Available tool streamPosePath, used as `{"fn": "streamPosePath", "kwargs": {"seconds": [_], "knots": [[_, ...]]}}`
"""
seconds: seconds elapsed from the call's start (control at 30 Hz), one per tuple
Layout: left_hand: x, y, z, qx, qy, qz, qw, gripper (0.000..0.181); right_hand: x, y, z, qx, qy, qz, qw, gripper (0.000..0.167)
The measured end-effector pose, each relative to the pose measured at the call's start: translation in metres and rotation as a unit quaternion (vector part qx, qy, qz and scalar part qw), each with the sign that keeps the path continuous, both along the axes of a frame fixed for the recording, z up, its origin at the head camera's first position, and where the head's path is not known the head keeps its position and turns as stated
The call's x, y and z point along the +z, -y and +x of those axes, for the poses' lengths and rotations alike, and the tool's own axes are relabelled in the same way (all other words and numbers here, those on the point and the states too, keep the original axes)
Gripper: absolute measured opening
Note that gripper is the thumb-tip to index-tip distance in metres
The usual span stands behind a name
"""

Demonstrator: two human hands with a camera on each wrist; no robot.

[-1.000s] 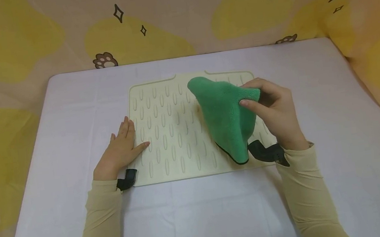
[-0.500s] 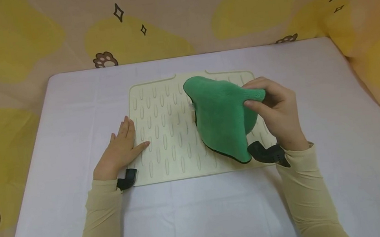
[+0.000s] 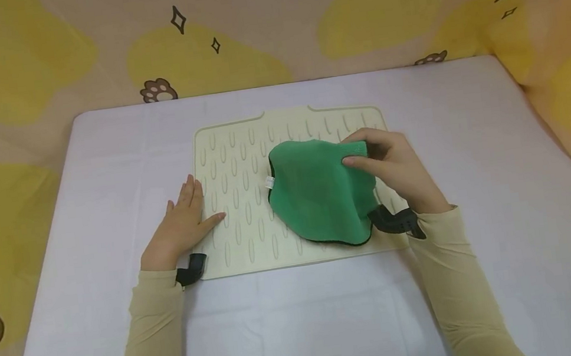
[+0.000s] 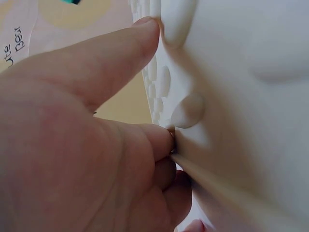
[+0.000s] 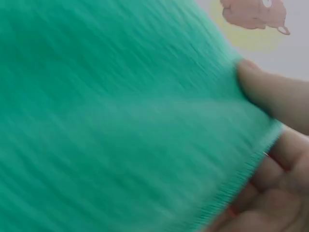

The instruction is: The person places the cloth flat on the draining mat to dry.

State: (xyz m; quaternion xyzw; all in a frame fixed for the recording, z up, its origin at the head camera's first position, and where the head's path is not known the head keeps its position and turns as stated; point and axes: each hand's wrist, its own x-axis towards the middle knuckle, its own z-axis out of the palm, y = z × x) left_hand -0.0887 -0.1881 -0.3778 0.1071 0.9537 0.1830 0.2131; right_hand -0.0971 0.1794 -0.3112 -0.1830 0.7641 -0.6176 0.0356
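A green cloth [image 3: 319,194] with a dark edge and a small white tag spreads over the right half of a cream ridged mat [image 3: 241,237]. The right hand [image 3: 396,167] pinches its upper right edge between thumb and fingers; in the right wrist view the cloth [image 5: 120,121] fills most of the picture, beside the thumb and fingers [image 5: 277,99]. The left hand [image 3: 176,224] lies with straight fingers on the mat's left edge, thumb spread over the ridges. From the left wrist, this hand [image 4: 96,140] touches the mat [image 4: 231,121].
A white-covered table [image 3: 293,331] bears the mat. Behind it hangs a patterned cloth backdrop [image 3: 298,22] with yellow patches and paw prints. A black wrist device [image 3: 395,221] sits at the right wrist near the cloth, another [image 3: 191,270] at the left wrist by the mat.
The right hand has moved left and slightly toward the person. The green cloth has come down from a hanging fold and spreads wider and flatter over the mat. The left hand has stayed put.
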Motion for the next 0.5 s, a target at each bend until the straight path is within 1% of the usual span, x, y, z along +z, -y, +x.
{"fn": "streamPosePath", "kwargs": {"seconds": [0.1,0.13,0.2,0.27,0.4,0.5], "knots": [[-0.001,0.0,0.0,-0.001,-0.003,-0.003,1.0,0.087,-0.005,0.0,-0.004,0.045,0.007,0.07,0.9965,0.016],[-0.001,0.0,0.0,-0.001,-0.004,-0.004,1.0,0.087,-0.007,0.001,-0.005,0.062,0.005,0.085,0.9944,0.016],[-0.002,0.001,0.0,-0.003,-0.006,-0.007,1.0,0.087,-0.011,0.004,-0.007,0.092,0.003,0.098,0.991,0.016],[-0.002,0.001,0.0,-0.004,-0.008,-0.007,0.9999,0.087,-0.013,0.006,-0.008,0.103,0.013,0.103,0.9893,0.017],[-0.003,0.001,-0.001,-0.004,-0.008,-0.006,0.9999,0.087,-0.021,0.008,-0.011,0.108,0.031,0.109,0.9878,0.019],[-0.004,0.001,-0.001,-0.003,-0.006,-0.005,1.0,0.087,-0.029,0.009,-0.014,0.115,0.04,0.128,0.9842,0.019]]}}
